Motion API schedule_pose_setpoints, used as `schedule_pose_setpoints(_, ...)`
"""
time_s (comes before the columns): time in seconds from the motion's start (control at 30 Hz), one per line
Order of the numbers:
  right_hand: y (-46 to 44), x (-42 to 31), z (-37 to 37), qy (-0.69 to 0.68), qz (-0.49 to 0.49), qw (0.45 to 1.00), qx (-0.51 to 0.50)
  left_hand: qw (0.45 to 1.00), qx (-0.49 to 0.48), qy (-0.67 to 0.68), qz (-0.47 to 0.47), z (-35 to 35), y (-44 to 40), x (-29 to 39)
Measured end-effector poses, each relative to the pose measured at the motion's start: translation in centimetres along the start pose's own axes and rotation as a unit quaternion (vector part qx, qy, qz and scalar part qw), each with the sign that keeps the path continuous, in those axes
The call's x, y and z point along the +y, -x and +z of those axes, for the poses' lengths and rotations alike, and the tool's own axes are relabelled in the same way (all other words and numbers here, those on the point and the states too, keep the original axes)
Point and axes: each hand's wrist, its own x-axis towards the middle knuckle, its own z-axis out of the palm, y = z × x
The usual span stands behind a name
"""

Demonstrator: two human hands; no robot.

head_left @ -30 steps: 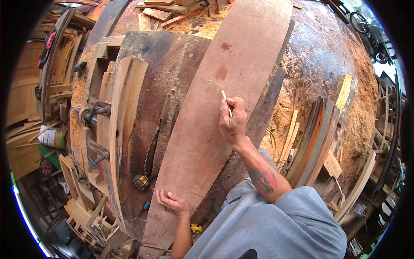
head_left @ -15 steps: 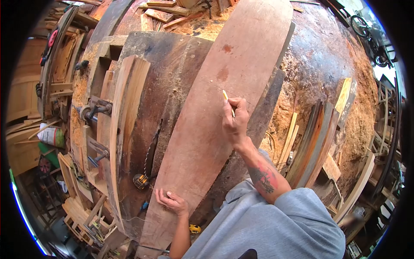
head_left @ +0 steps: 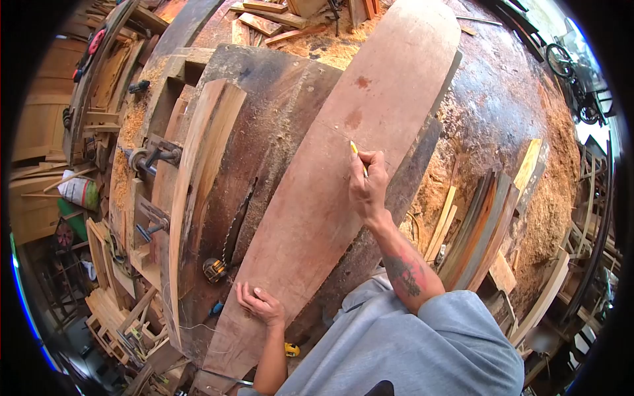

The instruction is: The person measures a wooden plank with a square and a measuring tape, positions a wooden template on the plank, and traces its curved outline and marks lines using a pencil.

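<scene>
Head view. The right hand (head_left: 370, 188) grasps a slim yellow pencil (head_left: 357, 154), its tip at a thin dark line (head_left: 334, 130) on a long, reddish-brown wooden board (head_left: 310, 204). The board lies slantwise over a dark, worn wooden table (head_left: 264, 99). The left hand (head_left: 264, 306), released and loosely curled, rests on the board's near end.

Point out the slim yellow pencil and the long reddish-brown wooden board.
Slim yellow pencil (head_left: 354, 149), head view: shaft, just above the thumb.
Long reddish-brown wooden board (head_left: 318, 201), head view: middle of its upper face.
</scene>
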Motion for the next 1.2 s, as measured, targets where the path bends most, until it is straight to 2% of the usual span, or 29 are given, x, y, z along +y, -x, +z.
schedule_pose_setpoints(0.17,0.1,-0.3,0.2,0.009,-0.03,0.999,-0.025,1.0,0.008,0.007,0.001,0.0,-0.2,0.2)
schedule_pose_setpoints(0.23,0.3,-1.0,-0.2,0.017,-0.026,0.994,-0.105,1.0,0.008,0.003,-0.003,0.1,-0.1,0.2)
schedule_pose_setpoints(0.3,0.2,-0.8,-0.1,0.007,-0.022,0.995,-0.093,1.0,0.005,0.002,-0.002,0.1,0.0,0.0)
schedule_pose_setpoints(0.37,-0.1,-1.8,-0.2,0.002,-0.001,1.0,-0.021,1.0,0.001,-0.001,-0.001,0.1,0.0,0.0)
schedule_pose_setpoints(0.7,0.4,-0.6,0.6,0.033,-0.04,0.998,0.037,1.0,0.005,0.003,0.006,0.1,0.1,-0.4)
schedule_pose_setpoints(0.77,0.9,-1.2,0.0,0.022,-0.112,0.993,0.042,1.0,0.003,0.002,0.017,0.4,0.1,-0.5)
schedule_pose_setpoints(0.93,3.0,-1.1,-1.2,0.017,-0.035,0.999,0.023,1.0,0.002,-0.003,0.002,0.4,0.3,-0.6)
schedule_pose_setpoints(1.03,3.0,-0.7,-1.9,-0.069,0.086,0.992,0.069,1.0,-0.009,-0.009,-0.004,0.3,0.4,-0.7)
schedule_pose_setpoints(1.1,3.2,0.2,-2.3,-0.029,0.056,0.994,0.084,1.0,-0.013,-0.016,-0.007,0.2,0.5,-0.7)
schedule_pose_setpoints(1.2,3.6,0.4,-2.9,-0.042,0.1,0.992,0.068,1.0,-0.017,-0.019,-0.01,0.1,0.3,-0.3)
